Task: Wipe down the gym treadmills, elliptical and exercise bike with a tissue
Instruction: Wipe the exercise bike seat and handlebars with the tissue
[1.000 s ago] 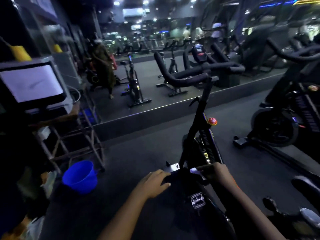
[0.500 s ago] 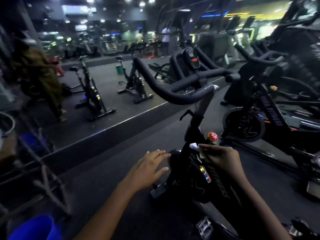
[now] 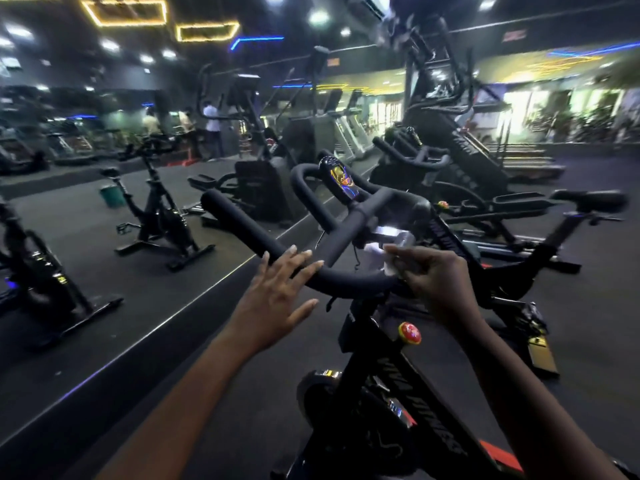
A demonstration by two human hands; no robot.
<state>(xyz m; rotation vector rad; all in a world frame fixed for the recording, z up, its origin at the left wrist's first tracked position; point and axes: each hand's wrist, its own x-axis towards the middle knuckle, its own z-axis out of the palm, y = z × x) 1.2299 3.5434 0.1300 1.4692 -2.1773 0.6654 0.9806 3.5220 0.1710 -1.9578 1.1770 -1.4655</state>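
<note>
Item: exercise bike (image 3: 415,393), centre to lower right of the frame, standing on the floor (image 3: 173,323).
Task's thing: tissue (image 3: 375,249), 1 small white wad, centre-right of the frame, at the middle junction of the handlebar (image 3: 242,226); whether it presses on the bar cannot be told.
Left hand (image 3: 277,296): wide, fingers straight and spread, tips resting on the bar's left curve.
Right hand (image 3: 436,282): fingertips pinched on the tissue.
Risk 1: shredding; cause, thin paper dragged over clamp edges and the thin cable (image 3: 356,258) just beside it.
Risk 2: lint left behind; cause, the matt grip covering catching fibres.
Risk 3: missed patches; cause, 1 small wad against a long, branching bar in dim light.
Risk 4: console (image 3: 341,180) smeared or pressed; cause, it stands just above the wiping spot.
Risk 5: dropped wad; cause, a fingertip-only hold.
Handlebar: black, matt, rounded tube, seemingly padded; 2 forward horns and a centre loop.
Console: glossy, oval, reflecting coloured light.
Frame: black, angular, probably painted metal; pale lettering, orange-red accent.
Knob (image 3: 409,333): red, shiny, round, on the frame below the bar.
Floor: dark, matt, likely rubber matting.
Background: further machines, upper centre and right, blurred.
</note>
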